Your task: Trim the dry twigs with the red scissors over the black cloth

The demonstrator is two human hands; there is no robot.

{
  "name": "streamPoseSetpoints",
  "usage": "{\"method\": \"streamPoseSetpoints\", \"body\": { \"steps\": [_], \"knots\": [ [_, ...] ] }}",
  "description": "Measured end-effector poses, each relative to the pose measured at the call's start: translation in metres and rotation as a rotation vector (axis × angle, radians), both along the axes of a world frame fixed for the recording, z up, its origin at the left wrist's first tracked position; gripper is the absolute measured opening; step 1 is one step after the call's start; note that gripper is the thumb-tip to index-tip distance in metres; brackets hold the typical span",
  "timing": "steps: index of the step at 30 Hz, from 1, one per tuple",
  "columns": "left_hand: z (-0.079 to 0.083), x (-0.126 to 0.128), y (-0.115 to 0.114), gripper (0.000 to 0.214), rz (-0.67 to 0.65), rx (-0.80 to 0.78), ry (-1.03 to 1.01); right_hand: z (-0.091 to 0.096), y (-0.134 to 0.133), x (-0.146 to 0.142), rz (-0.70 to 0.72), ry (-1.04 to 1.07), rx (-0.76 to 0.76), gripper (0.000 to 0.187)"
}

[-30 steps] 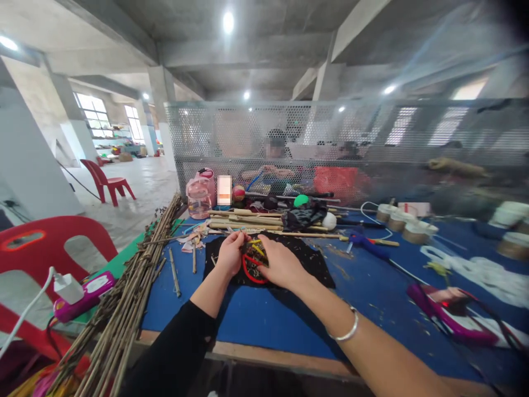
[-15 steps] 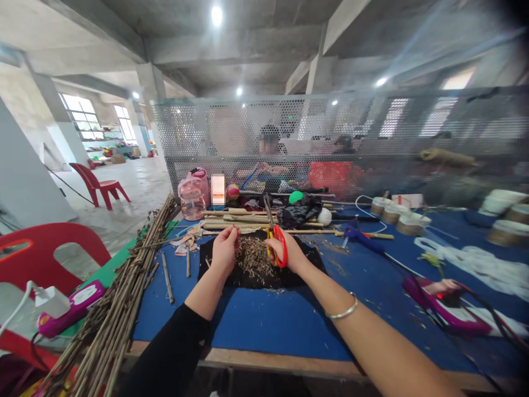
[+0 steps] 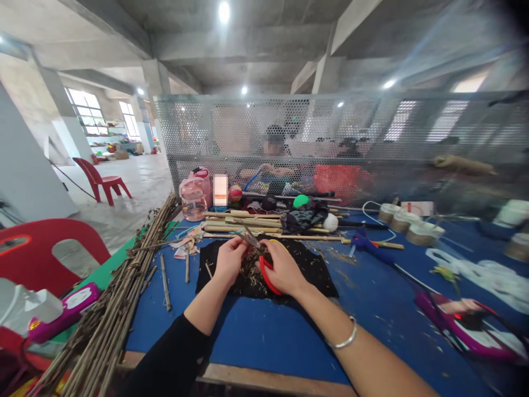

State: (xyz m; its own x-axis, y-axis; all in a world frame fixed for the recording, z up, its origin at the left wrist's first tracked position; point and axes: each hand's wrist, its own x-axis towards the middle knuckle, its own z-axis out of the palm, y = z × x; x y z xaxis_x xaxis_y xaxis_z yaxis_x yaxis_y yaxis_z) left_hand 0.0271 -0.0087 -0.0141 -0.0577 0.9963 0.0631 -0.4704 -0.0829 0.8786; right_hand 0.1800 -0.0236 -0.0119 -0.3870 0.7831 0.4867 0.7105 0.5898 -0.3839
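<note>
Entry: trimming in hand. Right hand (image 3: 283,270), fingers curled through red-handled scissors (image 3: 264,271). Left hand (image 3: 228,260) pinches twig piece (image 3: 237,237) (barely visible) over black cloth (image 3: 316,271) on counter (image 3: 264,333). Next cut needs a steady hold.

The scissors (image 3: 263,271) have red handles and dull grey blades. The cloth (image 3: 316,270) beneath them is black, speckled with pale tan clippings. The table (image 3: 264,331) is bright blue, with a green strip along its left edge. The sleeve (image 3: 173,358) is black and the bracelet (image 3: 343,339) silver. The long twigs (image 3: 124,298) are grey-brown, the cut sticks (image 3: 243,220) a pale yellowish tan. The bottle (image 3: 194,193) is pink, beside a green ball (image 3: 301,201) and a white ball (image 3: 330,221). The glue gun (image 3: 366,242) is blue, the power strip (image 3: 68,311) magenta with a white label. The near chair (image 3: 53,242) and the far chair (image 3: 103,179) are red. The screen (image 3: 330,127) is grey, dotted all over with small holes.
</note>
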Motion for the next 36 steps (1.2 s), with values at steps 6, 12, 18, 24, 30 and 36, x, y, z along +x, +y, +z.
{"method": "streamPoseSetpoints", "body": {
  "steps": [6,12,18,24,30,36],
  "knots": [
    [0.000,0.000,-0.012,0.021,-0.005,0.057,0.139,0.002,-0.011,-0.007,-0.043,0.017,0.021,0.047],
    [0.003,0.007,-0.021,0.018,0.027,0.090,0.147,0.002,-0.015,-0.005,-0.123,0.065,0.043,0.060],
    [0.004,0.007,-0.024,0.018,0.052,0.115,0.175,-0.001,-0.015,-0.007,-0.298,0.095,-0.131,0.044],
    [0.002,0.006,-0.023,0.012,0.087,0.127,0.222,0.001,-0.017,-0.008,-0.298,-0.081,-0.021,0.038],
    [-0.004,0.007,-0.022,0.012,0.096,0.177,0.348,0.003,-0.016,-0.005,-0.324,-0.166,0.061,0.050],
    [-0.006,0.002,-0.021,0.016,0.154,0.222,0.461,0.003,-0.015,-0.006,-0.353,-0.192,-0.057,0.045]
  ]
}}
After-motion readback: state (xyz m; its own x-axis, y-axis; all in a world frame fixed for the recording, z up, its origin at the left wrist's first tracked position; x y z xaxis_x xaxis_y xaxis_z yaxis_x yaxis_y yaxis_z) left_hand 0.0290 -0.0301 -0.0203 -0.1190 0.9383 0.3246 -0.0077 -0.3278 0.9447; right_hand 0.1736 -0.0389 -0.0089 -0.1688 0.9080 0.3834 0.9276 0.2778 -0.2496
